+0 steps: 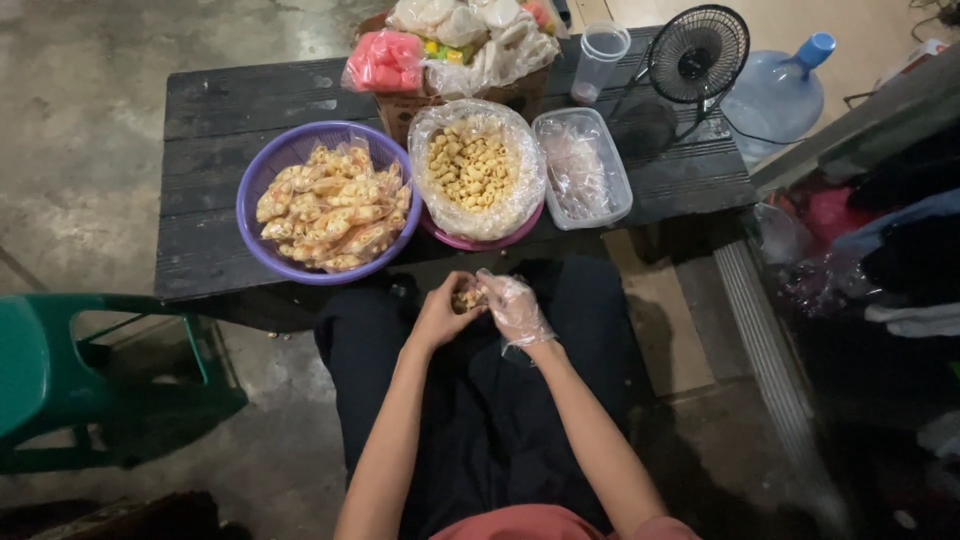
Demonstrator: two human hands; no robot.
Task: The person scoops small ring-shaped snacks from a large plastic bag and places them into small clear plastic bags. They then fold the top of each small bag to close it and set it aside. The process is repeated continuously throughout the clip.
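Note:
My left hand (441,312) is bare and my right hand (513,308) wears a thin clear plastic glove. Both meet above my lap and close together on a small clear packet of yellow snacks (467,298). Just beyond them on the dark wooden table (210,190) stands a pink bowl lined with a clear bag of loose yellow snack pieces (474,170). To its left a purple basin (262,170) holds several filled small packets. A clear rectangular tub (620,190) with empty plastic bags stands at the right of the pink bowl.
A cardboard box (400,112) piled with bagged pink and white snacks stands at the back of the table, beside a clear cup (600,60) and a small black fan (697,55). A green plastic chair (60,370) is at left; a water jug (775,95) and clutter at right.

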